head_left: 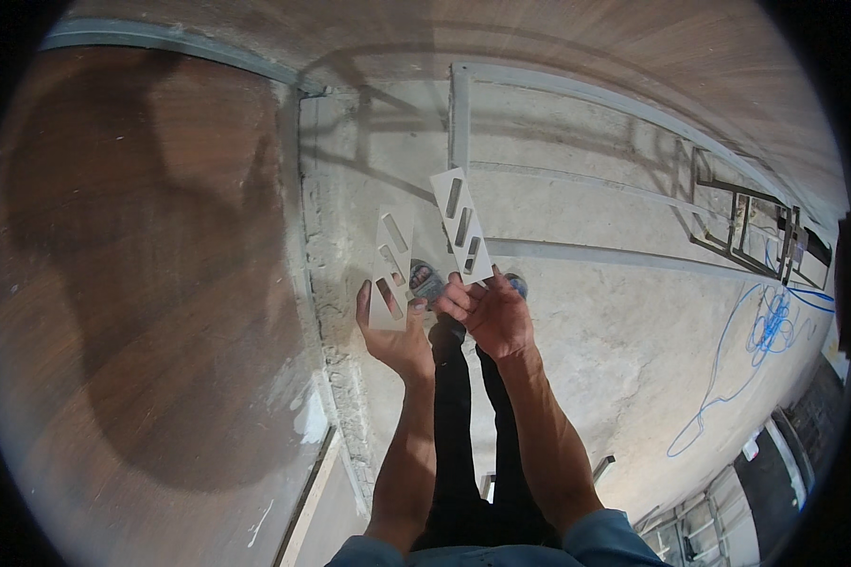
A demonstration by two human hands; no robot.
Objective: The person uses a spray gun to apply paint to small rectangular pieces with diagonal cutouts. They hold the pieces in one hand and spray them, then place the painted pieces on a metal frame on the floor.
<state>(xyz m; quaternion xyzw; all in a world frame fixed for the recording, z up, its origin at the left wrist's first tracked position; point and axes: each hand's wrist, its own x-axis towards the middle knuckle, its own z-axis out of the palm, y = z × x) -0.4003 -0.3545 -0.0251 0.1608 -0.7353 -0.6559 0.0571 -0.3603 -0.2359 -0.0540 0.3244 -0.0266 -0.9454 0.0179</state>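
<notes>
- The left hand [402, 352] grasps a thin, pale, flat slotted plate [389, 281] near its lower end, thumb at one long edge and fingers at the other.
- The right hand [501, 319] grasps a second pale, oblong plate with three slanted slots [468, 241] at its lower end, the fingers curled and the palm turned mostly up.
- Both plates are held up in front of the person, side by side and apart, above the grey, rough concrete floor [596, 378]; the second one tilts with its top toward the left.
- Below the plates, the person's feet in greyish sandals [428, 285] stand on the floor.
- A large dark brown wood-grain board [227, 378], with a broad shadow across it, borders the floor's left edge.
- Long grey metal bars [577, 257] cross the upper part of the floor.
- A tangled bright blue cord [771, 326] lies toward the floor's right edge.
- Near the floor's upper right corner is a dark, ladder-like metal frame [736, 227].
</notes>
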